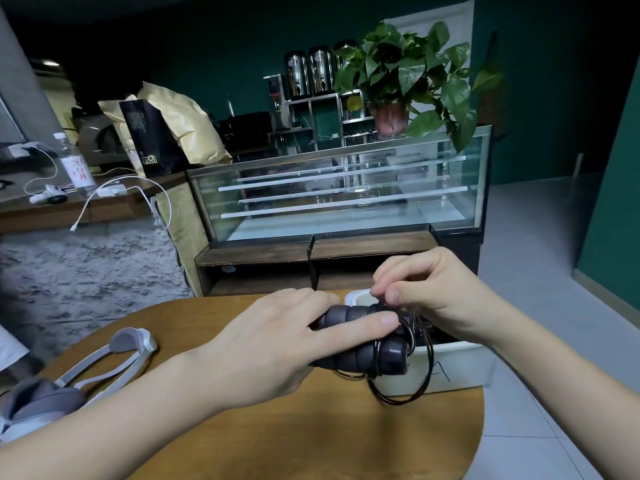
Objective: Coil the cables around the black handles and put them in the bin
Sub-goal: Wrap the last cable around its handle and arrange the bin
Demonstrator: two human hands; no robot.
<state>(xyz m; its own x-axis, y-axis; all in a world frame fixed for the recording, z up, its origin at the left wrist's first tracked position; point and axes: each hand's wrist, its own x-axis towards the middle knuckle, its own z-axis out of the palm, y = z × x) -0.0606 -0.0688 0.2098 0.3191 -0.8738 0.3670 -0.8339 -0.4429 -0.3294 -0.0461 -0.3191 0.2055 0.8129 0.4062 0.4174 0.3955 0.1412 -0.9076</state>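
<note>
Left hand (277,344) fingers curl round black handles (360,344); right hand (426,292) fingers pinch cable (408,386) above white bin (460,362).

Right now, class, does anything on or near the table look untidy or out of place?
Yes. Loose cable loops hang off the handles over the bin wall, not yet wound tight. Behind, a white cord dangles off the counter edge.

Two bare forearms, no sleeves in view; left hand (277,344) and right hand (429,299) without rings, watch, gloves; nails short, unpainted
</note>
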